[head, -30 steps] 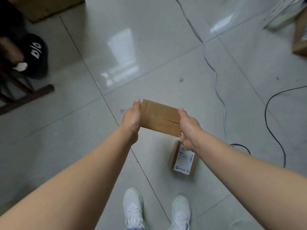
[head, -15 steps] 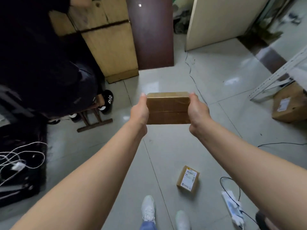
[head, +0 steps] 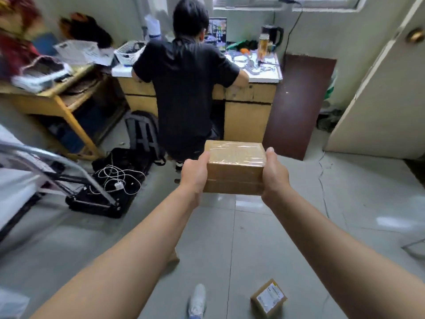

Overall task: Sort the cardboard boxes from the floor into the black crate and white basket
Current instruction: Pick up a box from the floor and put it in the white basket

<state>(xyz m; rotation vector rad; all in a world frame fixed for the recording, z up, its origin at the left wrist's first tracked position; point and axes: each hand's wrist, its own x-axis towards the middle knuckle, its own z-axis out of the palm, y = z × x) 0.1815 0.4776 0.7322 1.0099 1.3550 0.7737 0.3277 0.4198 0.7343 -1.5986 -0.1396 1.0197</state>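
I hold a brown cardboard box (head: 234,166), taped on top, out in front of me at chest height. My left hand (head: 195,173) grips its left end and my right hand (head: 273,173) grips its right end. A smaller cardboard box with a white label (head: 268,298) lies on the tiled floor near my right foot. A black crate (head: 101,203) with white cables across it sits on the floor at the left. A white basket (head: 128,51) stands on the desk at the back left.
A person in a black shirt (head: 186,88) sits at a wooden desk (head: 248,111) straight ahead. A backpack (head: 142,134) leans beside them. A metal frame (head: 57,166) stands at the left, a dark board (head: 299,104) and a door (head: 379,93) at the right. Cables run along the floor.
The view has tilted up from the floor to the room. The box has stayed in both hands and risen. The small labelled box has dropped to the bottom of the view.
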